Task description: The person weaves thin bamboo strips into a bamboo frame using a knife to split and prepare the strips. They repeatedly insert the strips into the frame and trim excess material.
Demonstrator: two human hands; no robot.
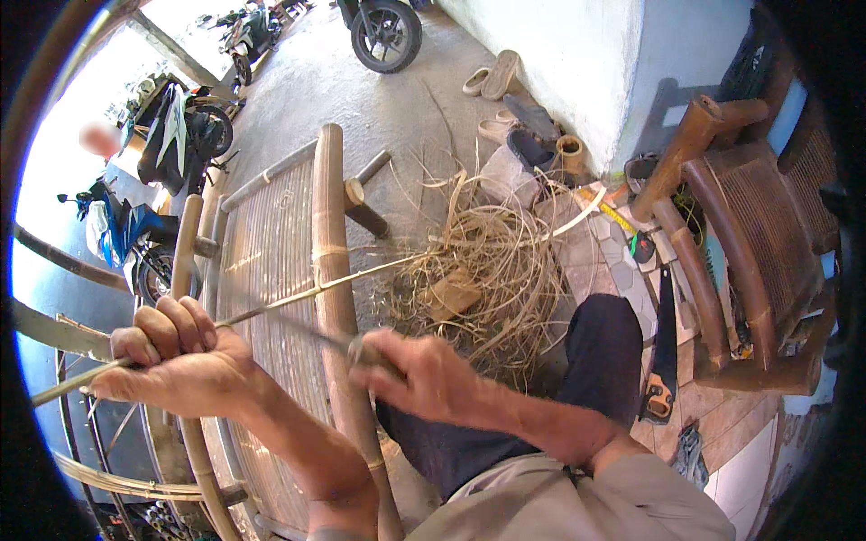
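**Splitting a rattan strip over a bamboo frame**

Head view only: my left hand [171,356] is fisted tight round a long thin rattan strip [361,275], fingers curled over it, the strip's end poking out past my knuckles toward the left. My right hand [410,370] is clenched on a knife [316,334]; the handle is buried in my grip, and the thin blade points left and meets the strip between my two hands. From there the strip runs up and right, crossing a thick bamboo pole [332,234], into a heap of shavings [492,266] on the concrete floor [361,99]. Under my hands lies a slatted bamboo frame [266,261], the pole being its right rail. My knee in dark trousers [600,352] sits right of the heap. A handsaw [663,361] lies on the tiles beside a wooden chair [749,243]. Motorbikes [180,135] are parked top left, sandals [496,77] by the wall.
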